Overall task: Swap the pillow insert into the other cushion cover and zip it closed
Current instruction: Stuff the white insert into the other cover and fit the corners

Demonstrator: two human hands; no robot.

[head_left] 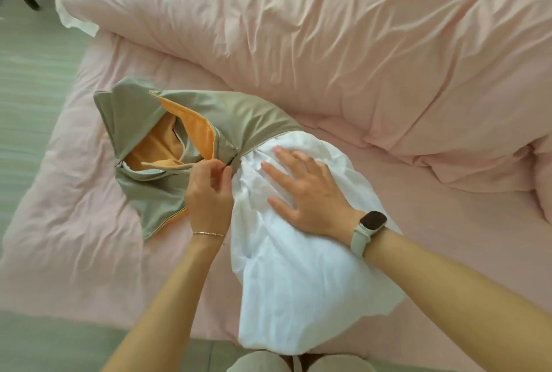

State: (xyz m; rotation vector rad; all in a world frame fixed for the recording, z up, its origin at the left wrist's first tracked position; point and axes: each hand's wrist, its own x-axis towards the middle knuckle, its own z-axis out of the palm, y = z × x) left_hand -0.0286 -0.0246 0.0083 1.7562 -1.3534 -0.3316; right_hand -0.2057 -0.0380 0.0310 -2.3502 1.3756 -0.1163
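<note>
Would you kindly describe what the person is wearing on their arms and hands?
Both forearms are bare, no sleeves showing. The left hand has a thin gold-coloured bracelet at its wrist. The right hand has a smartwatch with a dark rectangular face and pale strap.

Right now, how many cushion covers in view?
1 distinct: grey-and-orange cover on the bed, left of the insert, its edge pinched by the left hand. A second may be bunched with it.
</note>
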